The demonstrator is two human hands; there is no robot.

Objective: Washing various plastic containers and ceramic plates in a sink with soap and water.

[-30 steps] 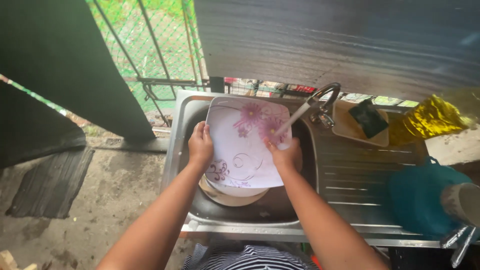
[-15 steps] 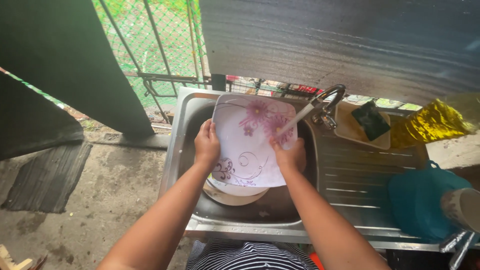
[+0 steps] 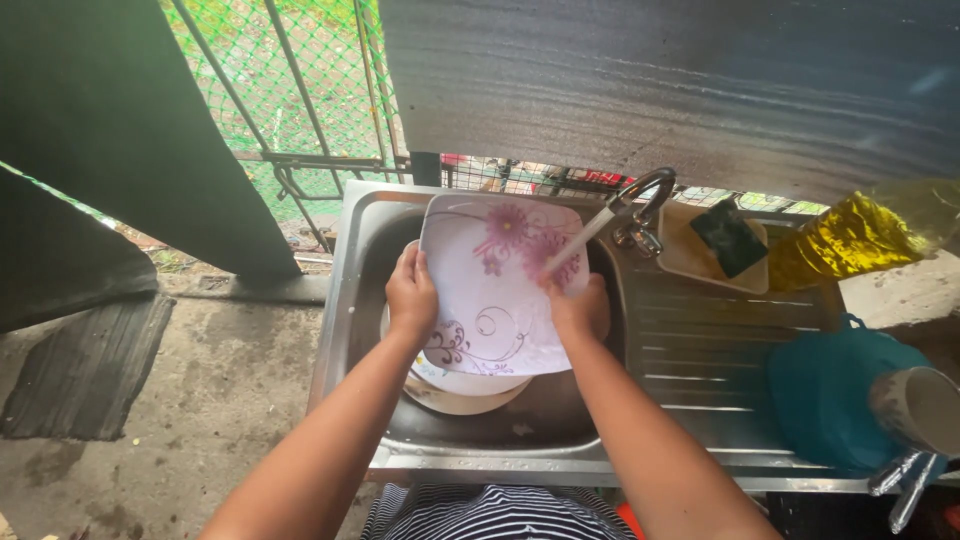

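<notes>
I hold a square white plate (image 3: 490, 290) with pink flowers and dark swirls over a steel sink (image 3: 360, 215). My left hand (image 3: 411, 293) grips its left edge. On the right edge, my right hand (image 3: 580, 305) holds it where water from the tap (image 3: 640, 205) strikes the plate. Under the plate, more white dishes (image 3: 460, 390) lie in the basin.
On the drainboard (image 3: 690, 330) to the right sit a tray with a dark green sponge (image 3: 728, 237), a yellow bag (image 3: 850, 240), a teal bag (image 3: 830, 395) and a grey cup (image 3: 915, 408). A green mesh fence (image 3: 300, 90) stands behind the sink. Concrete floor (image 3: 200, 400) lies left.
The plate and both hands have stayed under the running water. The view has shifted slightly, and the plate sits a little further right in it.
</notes>
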